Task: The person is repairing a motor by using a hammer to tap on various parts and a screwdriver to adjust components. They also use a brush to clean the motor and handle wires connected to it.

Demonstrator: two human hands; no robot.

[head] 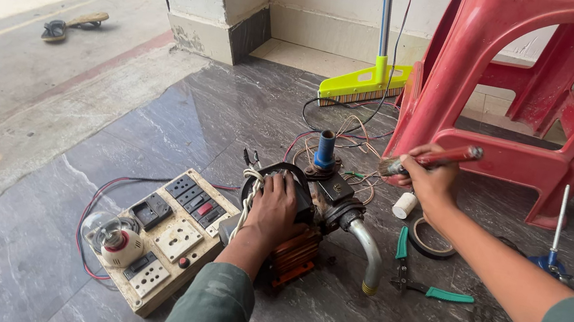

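My left hand [273,208] rests on top of a small black and orange water pump motor [309,212] standing on the dark stone floor. A blue pipe stub [325,150] and a bent metal pipe [365,253] stick out of the motor. My right hand [429,182] is raised to the motor's right and grips a red-handled tool [438,158], its tip pointing left toward loose coloured wires [354,137].
A wooden switch board [171,239] with sockets and a bulb [108,239] lies at the left. Green-handled pliers [423,279], a tape roll [433,239] and a small white cylinder [404,204] lie at the right. A red plastic stool [542,96] and a yellow-green broom [363,84] stand behind.
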